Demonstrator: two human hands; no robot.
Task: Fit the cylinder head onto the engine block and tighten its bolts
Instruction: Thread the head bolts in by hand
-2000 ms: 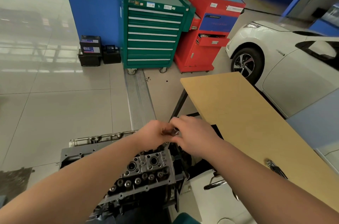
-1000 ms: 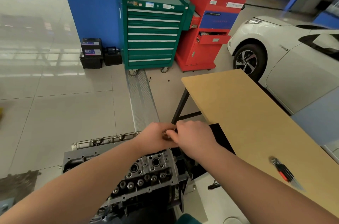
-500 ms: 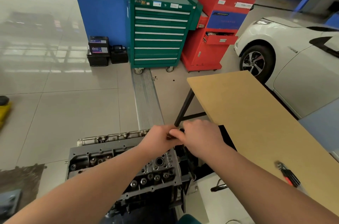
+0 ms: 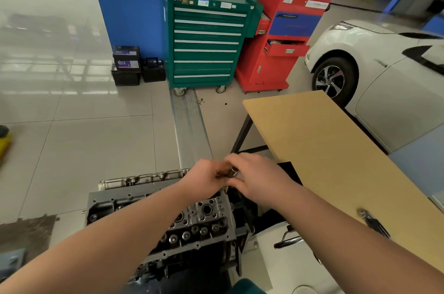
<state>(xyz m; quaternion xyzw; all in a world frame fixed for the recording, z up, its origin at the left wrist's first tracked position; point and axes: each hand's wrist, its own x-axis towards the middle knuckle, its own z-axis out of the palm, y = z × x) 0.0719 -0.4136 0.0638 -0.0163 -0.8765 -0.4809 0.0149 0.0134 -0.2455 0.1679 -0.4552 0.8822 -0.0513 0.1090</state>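
The grey cylinder head (image 4: 201, 221) sits on the engine block below me, its valve and bolt holes facing up. Above its far right corner my left hand (image 4: 206, 179) and my right hand (image 4: 257, 178) meet. Between their fingertips both pinch a small shiny metal piece (image 4: 233, 171), a bolt or a socket; I cannot tell which. My forearms hide the near part of the head.
A tan wooden table (image 4: 336, 161) stands to the right with a red-handled tool (image 4: 373, 221) near its front. A green tool cabinet (image 4: 206, 36), a red cabinet (image 4: 283, 36) and batteries (image 4: 127, 65) line the back wall. A white car (image 4: 384, 72) is parked at the right.
My view has swung slightly left and down, showing more of the cylinder head. Both hands stay together over its far corner, working the small metal piece.
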